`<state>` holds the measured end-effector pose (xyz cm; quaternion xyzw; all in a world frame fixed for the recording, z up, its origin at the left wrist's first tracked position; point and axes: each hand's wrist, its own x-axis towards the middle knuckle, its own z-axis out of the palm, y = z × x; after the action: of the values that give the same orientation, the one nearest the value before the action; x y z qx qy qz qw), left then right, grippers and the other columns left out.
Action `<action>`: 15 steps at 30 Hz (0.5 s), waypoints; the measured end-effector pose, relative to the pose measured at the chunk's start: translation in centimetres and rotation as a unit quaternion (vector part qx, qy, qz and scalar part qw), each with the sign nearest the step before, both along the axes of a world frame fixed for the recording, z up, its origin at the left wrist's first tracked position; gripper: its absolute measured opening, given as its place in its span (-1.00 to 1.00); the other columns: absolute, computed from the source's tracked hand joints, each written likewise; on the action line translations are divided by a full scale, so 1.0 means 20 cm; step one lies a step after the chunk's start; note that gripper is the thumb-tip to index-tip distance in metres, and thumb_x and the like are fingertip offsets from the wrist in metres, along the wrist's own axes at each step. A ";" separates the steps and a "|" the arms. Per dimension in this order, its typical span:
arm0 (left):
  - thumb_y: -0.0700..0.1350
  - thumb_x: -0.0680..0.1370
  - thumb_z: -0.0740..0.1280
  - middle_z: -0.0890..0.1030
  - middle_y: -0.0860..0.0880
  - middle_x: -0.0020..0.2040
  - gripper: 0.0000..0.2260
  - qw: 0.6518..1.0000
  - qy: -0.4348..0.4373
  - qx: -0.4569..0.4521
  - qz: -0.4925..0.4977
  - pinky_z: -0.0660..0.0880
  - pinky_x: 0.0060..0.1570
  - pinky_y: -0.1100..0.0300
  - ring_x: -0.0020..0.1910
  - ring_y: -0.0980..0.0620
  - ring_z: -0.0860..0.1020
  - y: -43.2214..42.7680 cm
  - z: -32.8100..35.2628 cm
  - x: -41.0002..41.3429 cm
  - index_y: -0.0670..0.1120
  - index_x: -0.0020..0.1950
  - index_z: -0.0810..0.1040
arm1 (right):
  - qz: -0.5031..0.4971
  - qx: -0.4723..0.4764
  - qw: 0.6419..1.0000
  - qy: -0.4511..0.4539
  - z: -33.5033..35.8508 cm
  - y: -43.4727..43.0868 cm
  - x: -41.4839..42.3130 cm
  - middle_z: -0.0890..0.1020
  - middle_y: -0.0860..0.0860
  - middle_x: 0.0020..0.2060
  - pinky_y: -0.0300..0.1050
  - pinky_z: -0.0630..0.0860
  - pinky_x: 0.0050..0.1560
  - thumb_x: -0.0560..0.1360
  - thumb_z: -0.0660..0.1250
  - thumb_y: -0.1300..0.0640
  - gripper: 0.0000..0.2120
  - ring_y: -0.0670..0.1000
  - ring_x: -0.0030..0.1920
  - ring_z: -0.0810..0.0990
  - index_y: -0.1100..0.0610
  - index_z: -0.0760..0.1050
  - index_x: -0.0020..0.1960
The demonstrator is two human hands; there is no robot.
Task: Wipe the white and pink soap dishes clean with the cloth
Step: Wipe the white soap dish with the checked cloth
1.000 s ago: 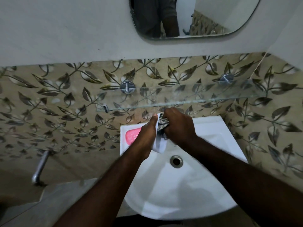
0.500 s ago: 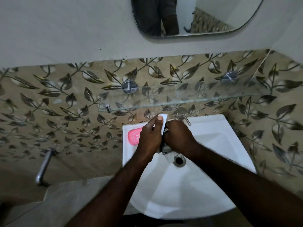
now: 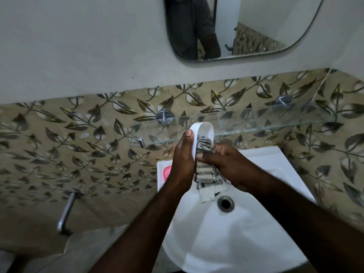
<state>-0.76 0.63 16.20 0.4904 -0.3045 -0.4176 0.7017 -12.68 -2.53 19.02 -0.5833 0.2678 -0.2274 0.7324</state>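
- Step in hand: wiping of the white dish [image 3: 204,128], which is held on edge above the sink [image 3: 275,162], its top end in front of the glass shelf [image 3: 275,120].
- Left hand [image 3: 182,156]: holds the white dish from its left side. One digit lies straight up the rim, and the others are hidden behind the dish.
- Right hand [image 3: 230,164]: fingers are curled round the cloth [image 3: 205,145] and press it into the hollow of the dish. A loose tail of cloth hangs toward the drain [image 3: 225,203].
- Pink dish [image 3: 166,172]: lies on the left ledge of the sink, partly hidden by the left wrist and apart from the cloth. It is judged to be the second item, not yet taken up.
- Technique, as a judgement: brace the dish firmly with the left hand so that the right can bear down. Run the cloth the full length of the hollow, then round the rim and into the corners where soap residue collects.
- Cloth: fold the hanging tail into the palm, since a bunched pad wipes more evenly and stays out of the drain.
- Hazard: a soapy dish held on edge may slip, so working low over the basin limits the fall.
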 end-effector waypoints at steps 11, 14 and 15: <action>0.08 0.62 0.18 0.64 -0.20 0.16 -0.63 0.996 -0.021 -0.027 -0.082 0.54 0.15 -0.07 0.16 -0.17 0.61 0.02 -0.03 -0.02 -0.09 0.31 0.52 | -0.102 0.022 0.992 -0.067 -0.01 0.01 0.01 0.68 0.23 -0.15 0.15 0.60 -0.02 0.55 0.25 0.25 -0.85 0.20 -0.13 0.68 0.23 0.60 -0.02; -0.06 0.64 0.20 0.66 -0.02 0.08 -0.72 0.997 -0.064 0.016 -0.048 0.56 -0.04 0.26 -0.01 0.14 0.65 0.00 -0.04 -0.01 -0.08 0.32 0.51 | -0.010 -0.299 0.937 0.181 -0.07 0.00 -0.02 0.67 0.06 -0.31 0.08 0.61 -0.14 0.37 0.29 0.07 -0.87 -0.01 -0.26 0.66 0.11 0.56 -0.24; -0.07 0.63 0.23 0.65 0.01 0.07 -0.71 0.996 -0.071 0.033 -0.041 0.55 -0.08 0.31 -0.05 0.19 0.64 -0.01 -0.04 -0.01 -0.06 0.34 0.49 | 0.007 -0.344 0.912 0.223 -0.09 -0.01 -0.03 0.64 -0.01 -0.37 0.05 0.59 -0.20 0.31 0.28 0.01 -0.85 -0.09 -0.34 0.61 0.08 0.53 -0.30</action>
<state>-0.93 0.41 15.41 0.5290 -0.3591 -0.4200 0.6440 -13.32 -2.80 17.31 -0.8365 0.3251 -0.1648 0.4092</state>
